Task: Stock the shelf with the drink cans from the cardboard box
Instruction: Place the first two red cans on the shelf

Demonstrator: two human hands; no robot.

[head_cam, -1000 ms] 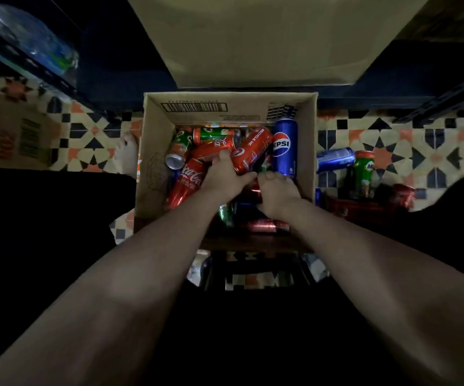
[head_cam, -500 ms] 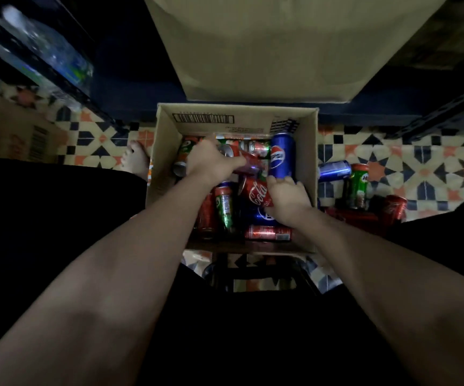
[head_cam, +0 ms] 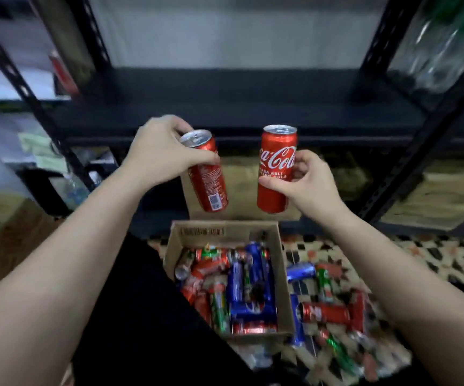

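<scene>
The person is holding 2 red cola cans in the air, above the cardboard box (head_cam: 283, 277) and in front of the dark shelf (head_cam: 225, 107). The left hand (head_cam: 158, 154) is gripping the left can (head_cam: 207, 178) near its top, fingers wrapped around it, and this can is tilting with its top leaning left. The right hand (head_cam: 307, 178) is clasping the right can (head_cam: 276, 168) from the side, thumb across the front and fingers closed behind; this can is standing nearly upright with its logo facing the camera. The 2 cans are near each other but apart.

The box is sitting open on the patterned tile floor (head_cam: 434, 260) below the hands, holding a jumble of red, blue and green cans (head_cam: 242, 291) lying on their sides. More loose cans (head_cam: 325, 313) are lying on the floor just beside the box's right wall. The shelf board directly behind the held cans is showing bare dark surface.
</scene>
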